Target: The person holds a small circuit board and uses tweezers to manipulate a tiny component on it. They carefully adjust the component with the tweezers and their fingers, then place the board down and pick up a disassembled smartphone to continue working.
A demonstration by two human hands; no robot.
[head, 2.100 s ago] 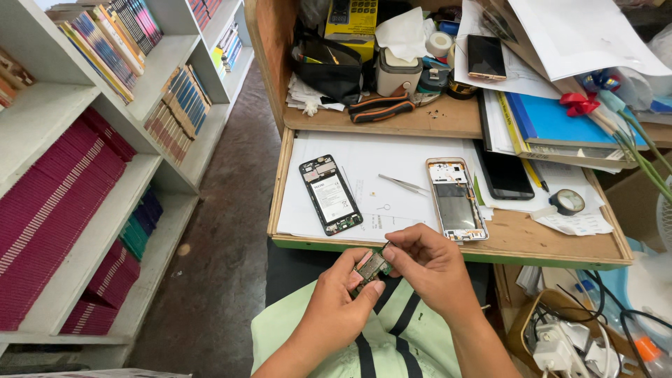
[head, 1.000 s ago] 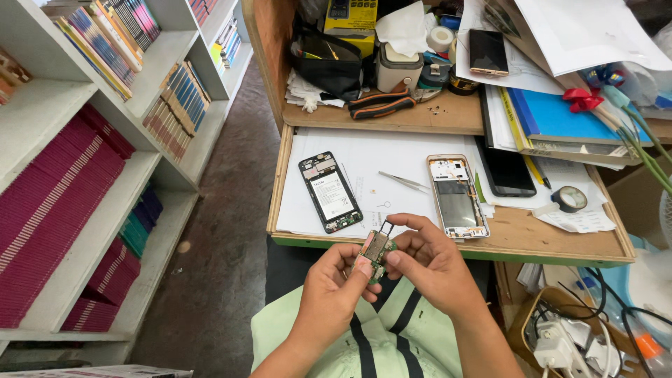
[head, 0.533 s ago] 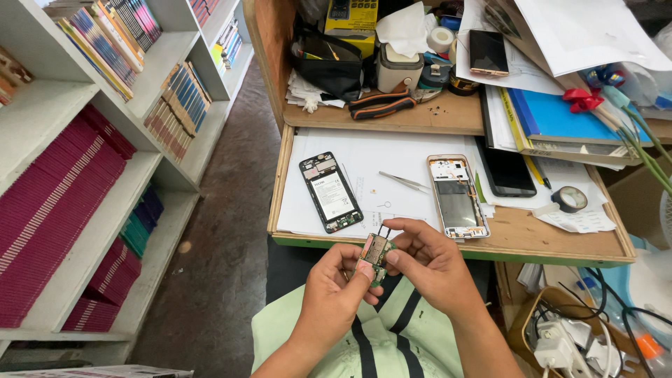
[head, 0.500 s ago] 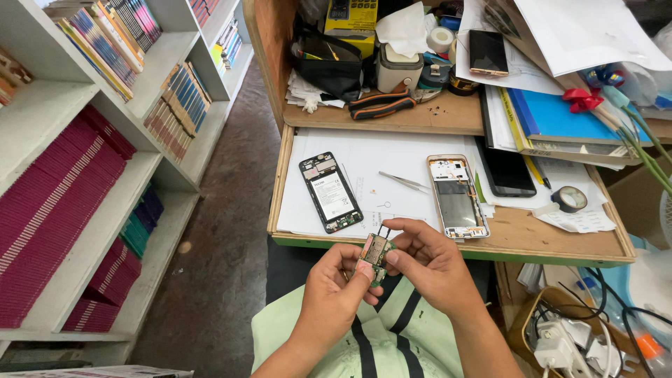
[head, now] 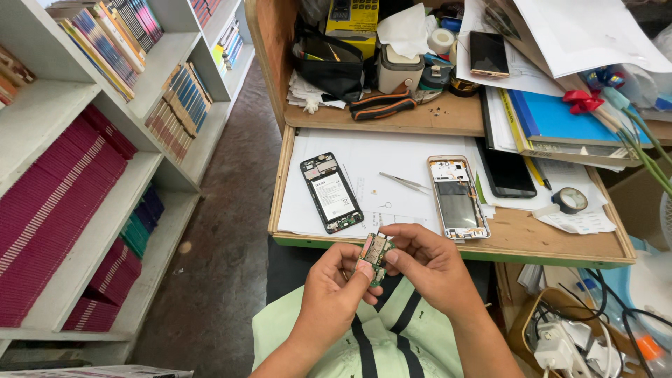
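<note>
Upright, small green circuit board [head: 374,252] shows metal shields.

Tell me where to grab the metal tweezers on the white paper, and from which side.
Take the tweezers around the middle of the two arms, coming straight down from above. They lie flat on the white paper, slanting, between the opened phone and the empty phone frame, clear of both. A pinch across the thin width suits best; which end is pointed is too small to tell.

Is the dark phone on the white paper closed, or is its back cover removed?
Open: the dark phone lies flat with no back cover, its battery and inner parts exposed.
</note>
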